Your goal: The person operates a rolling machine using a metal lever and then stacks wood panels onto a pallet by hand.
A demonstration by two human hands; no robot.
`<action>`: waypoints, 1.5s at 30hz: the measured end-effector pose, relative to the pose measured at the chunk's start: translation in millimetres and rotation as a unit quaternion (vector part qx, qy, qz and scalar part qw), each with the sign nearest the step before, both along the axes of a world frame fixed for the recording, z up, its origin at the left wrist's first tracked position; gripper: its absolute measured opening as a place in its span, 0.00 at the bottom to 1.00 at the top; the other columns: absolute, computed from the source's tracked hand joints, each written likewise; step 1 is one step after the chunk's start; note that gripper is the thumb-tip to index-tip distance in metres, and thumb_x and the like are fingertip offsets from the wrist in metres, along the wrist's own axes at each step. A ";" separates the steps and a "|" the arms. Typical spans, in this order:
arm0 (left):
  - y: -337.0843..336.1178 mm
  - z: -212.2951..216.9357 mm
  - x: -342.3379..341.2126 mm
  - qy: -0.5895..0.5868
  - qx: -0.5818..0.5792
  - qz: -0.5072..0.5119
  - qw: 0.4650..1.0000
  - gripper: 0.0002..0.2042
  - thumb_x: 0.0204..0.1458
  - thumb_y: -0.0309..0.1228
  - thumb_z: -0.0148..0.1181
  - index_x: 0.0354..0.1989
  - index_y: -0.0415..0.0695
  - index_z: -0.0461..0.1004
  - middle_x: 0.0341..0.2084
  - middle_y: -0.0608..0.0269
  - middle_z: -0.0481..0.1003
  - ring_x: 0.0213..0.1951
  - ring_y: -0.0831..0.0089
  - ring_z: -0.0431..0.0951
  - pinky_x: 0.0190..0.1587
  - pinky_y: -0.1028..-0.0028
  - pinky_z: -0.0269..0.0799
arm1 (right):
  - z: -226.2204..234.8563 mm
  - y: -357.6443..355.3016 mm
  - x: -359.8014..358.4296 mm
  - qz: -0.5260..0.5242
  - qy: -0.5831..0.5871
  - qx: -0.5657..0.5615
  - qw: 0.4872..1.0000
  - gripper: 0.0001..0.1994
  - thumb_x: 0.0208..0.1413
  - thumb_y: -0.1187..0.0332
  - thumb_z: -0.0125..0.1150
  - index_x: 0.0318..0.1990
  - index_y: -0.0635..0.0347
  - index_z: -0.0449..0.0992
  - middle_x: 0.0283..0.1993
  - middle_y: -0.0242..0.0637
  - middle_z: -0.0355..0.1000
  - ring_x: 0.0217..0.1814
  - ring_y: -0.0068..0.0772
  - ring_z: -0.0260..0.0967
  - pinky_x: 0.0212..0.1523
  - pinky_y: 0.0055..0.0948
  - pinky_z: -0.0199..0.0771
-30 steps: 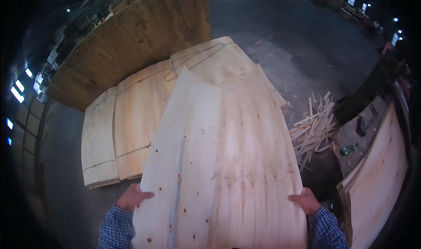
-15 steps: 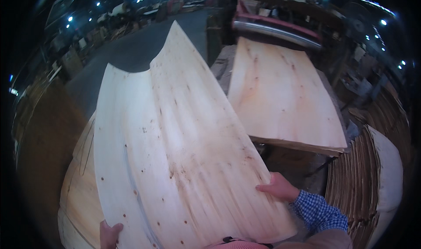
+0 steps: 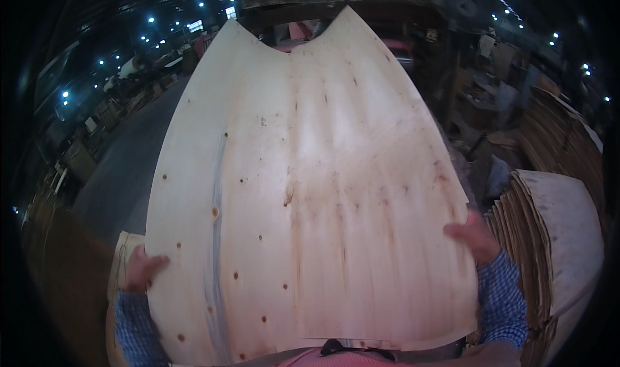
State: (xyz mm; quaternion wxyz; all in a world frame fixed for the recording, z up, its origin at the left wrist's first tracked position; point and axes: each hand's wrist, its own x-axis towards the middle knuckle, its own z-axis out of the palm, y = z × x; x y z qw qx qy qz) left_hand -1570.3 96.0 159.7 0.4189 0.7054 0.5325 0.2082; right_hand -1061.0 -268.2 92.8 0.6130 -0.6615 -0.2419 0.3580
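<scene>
Veneer sheet (image 3: 323, 192), thin pale wood w/ brown knots, a grey-blue streak & curved-in far edge, is up in front of you. Your L grip (image 3: 142, 269) clasps its L edge, R grip (image 3: 476, 238) its R. Ragged, layered brown stack (image 3: 533, 251) stands to your R.

We hold a wide wood sheet (image 3: 349, 238) by its side edges, our left hand (image 3: 143, 268) on one and our right hand (image 3: 475, 236) slightly higher on the other, thumbs on top. Its far edge dips between two pointed corners. We see stacked sheets (image 3: 531, 251) on the right, grey floor (image 3: 123, 179) on the left, and small lamps (image 3: 65, 94) glowing beyond.
</scene>
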 end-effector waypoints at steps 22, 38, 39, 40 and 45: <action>-229.8 -352.3 49.2 -0.562 -0.571 0.129 0.584 0.25 0.62 0.44 0.43 0.63 0.44 0.59 0.59 0.55 0.66 0.61 0.56 0.65 0.63 0.50 0.58 | -148.4 -88.5 -53.0 -0.072 0.123 -0.270 0.952 0.22 0.54 0.68 0.62 0.55 0.69 0.69 0.49 0.43 0.74 0.47 0.37 0.74 0.51 0.35 0.73; -155.5 -85.6 266.4 -0.643 -0.322 0.065 0.692 0.10 0.57 0.26 0.52 0.45 0.36 0.69 0.43 0.53 0.75 0.48 0.62 0.75 0.51 0.62 0.75 | -176.8 -21.7 135.9 -0.067 0.373 0.381 0.844 0.22 0.59 0.56 0.53 0.53 0.65 0.70 0.48 0.42 0.74 0.49 0.34 0.73 0.51 0.33 0.73; -157.5 -75.8 270.7 -0.643 -0.319 0.040 0.695 0.10 0.57 0.26 0.51 0.45 0.36 0.70 0.44 0.53 0.75 0.48 0.63 0.76 0.51 0.64 0.75 | -198.2 -6.6 114.8 -0.084 0.382 0.413 0.823 0.22 0.59 0.56 0.52 0.53 0.65 0.70 0.47 0.42 0.74 0.49 0.34 0.73 0.51 0.33 0.73; -158.1 -66.5 274.5 -0.643 -0.316 0.013 0.697 0.10 0.58 0.25 0.51 0.46 0.36 0.70 0.44 0.53 0.76 0.47 0.64 0.77 0.51 0.65 0.75 | -215.2 6.0 93.1 -0.103 0.391 0.417 0.814 0.22 0.59 0.56 0.52 0.52 0.65 0.70 0.47 0.42 0.74 0.48 0.34 0.73 0.50 0.33 0.73; -162.7 -45.3 309.8 -0.619 -0.324 0.018 0.715 0.08 0.56 0.26 0.53 0.42 0.36 0.71 0.39 0.54 0.77 0.43 0.62 0.78 0.46 0.64 0.77 | -244.4 56.7 80.3 -0.144 0.400 0.360 0.831 0.20 0.60 0.56 0.52 0.50 0.63 0.71 0.45 0.41 0.74 0.46 0.34 0.73 0.47 0.33 0.73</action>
